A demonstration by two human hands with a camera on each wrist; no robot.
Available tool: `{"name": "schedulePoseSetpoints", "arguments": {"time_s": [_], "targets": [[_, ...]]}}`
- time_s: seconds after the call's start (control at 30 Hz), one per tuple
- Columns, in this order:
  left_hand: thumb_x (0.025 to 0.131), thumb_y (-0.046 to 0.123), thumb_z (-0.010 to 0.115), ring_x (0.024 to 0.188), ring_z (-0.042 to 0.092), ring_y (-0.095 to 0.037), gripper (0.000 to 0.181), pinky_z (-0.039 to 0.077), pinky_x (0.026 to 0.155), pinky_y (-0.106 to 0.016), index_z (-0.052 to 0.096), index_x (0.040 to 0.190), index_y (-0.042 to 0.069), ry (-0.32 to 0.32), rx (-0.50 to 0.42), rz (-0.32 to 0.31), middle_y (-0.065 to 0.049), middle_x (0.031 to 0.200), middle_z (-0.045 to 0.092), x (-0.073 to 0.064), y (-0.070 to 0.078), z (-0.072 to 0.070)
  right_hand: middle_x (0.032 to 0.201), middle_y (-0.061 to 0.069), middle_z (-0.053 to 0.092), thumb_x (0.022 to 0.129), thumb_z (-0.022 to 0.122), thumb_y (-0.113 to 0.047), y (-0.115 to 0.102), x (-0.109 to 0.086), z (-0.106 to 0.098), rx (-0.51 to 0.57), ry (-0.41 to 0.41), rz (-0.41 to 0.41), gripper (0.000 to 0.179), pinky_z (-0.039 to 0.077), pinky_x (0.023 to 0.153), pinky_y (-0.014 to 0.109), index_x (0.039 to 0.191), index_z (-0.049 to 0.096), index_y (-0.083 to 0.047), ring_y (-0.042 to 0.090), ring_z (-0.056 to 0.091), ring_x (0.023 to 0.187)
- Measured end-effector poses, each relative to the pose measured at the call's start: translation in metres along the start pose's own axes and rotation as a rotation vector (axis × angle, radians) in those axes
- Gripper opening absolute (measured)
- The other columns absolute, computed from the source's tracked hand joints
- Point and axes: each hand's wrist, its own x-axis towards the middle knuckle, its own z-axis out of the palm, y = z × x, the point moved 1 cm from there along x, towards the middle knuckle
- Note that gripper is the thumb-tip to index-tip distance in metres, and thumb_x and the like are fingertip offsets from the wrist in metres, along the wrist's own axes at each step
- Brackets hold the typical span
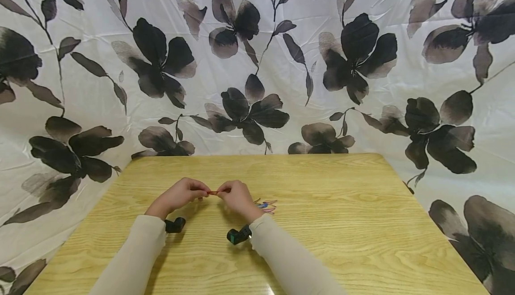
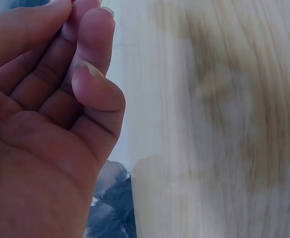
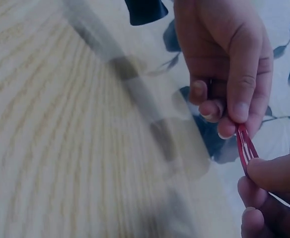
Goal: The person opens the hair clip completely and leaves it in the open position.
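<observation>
A slim red snap hair clip (image 3: 244,148) is stretched between my two hands, above the table. My left hand (image 1: 181,196) pinches one end between thumb and forefinger; its other fingers are curled in the left wrist view. With thumb and fingertips, my right hand (image 1: 238,199) pinches the opposite end. The clip's middle shows between the fingertips in the right wrist view, while its ends are covered. Just right of my right hand lies a small group of blue, pink and reddish hair clips (image 1: 263,205), partly hidden behind the wrist.
A yellow wood-grain table (image 1: 342,223) spreads under both hands. Behind it and at its sides hangs a white cloth (image 1: 301,120) with dark flowers. Each wrist wears a black camera, such as the right one (image 1: 238,235).
</observation>
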Motion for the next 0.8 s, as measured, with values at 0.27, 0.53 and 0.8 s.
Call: {"name": "schedulePoseSetpoints", "arguments": {"time_s": [0.27,0.53,0.8], "targets": [[0.097,0.018,0.059,0.084,0.06,-0.031,0.02,0.046,0.071,-0.04,0.072,0.108,0.008,-0.014,0.016,0.036,-0.018,0.1,0.069,0.003,0.01,0.006,0.088,-0.003,0.068,0.095,0.063,-0.02,0.003,-0.006,-0.016,0.025,-0.054,-0.013,0.01,0.046,0.061,0.025,0.094,0.073,-0.017,0.009,0.057,0.071],[0.097,0.019,0.059,0.085,0.059,-0.034,0.02,0.045,0.07,-0.038,0.072,0.108,0.008,-0.009,0.029,0.051,-0.019,0.097,0.069,0.005,0.024,0.012,0.087,-0.003,0.069,0.096,0.062,-0.021,0.003,-0.012,-0.033,0.014,-0.063,-0.035,0.012,0.046,0.06,0.025,0.097,0.072,-0.016,0.008,0.058,0.071],[0.097,0.024,0.059,0.088,0.06,-0.033,0.025,0.047,0.071,-0.038,0.072,0.11,0.008,0.019,-0.023,0.046,-0.018,0.102,0.07,0.008,0.031,0.026,0.085,-0.003,0.069,0.095,0.062,-0.021,0.007,-0.017,-0.045,0.029,-0.023,-0.031,0.012,0.045,0.057,0.026,0.096,0.072,-0.015,0.011,0.056,0.068]]}}
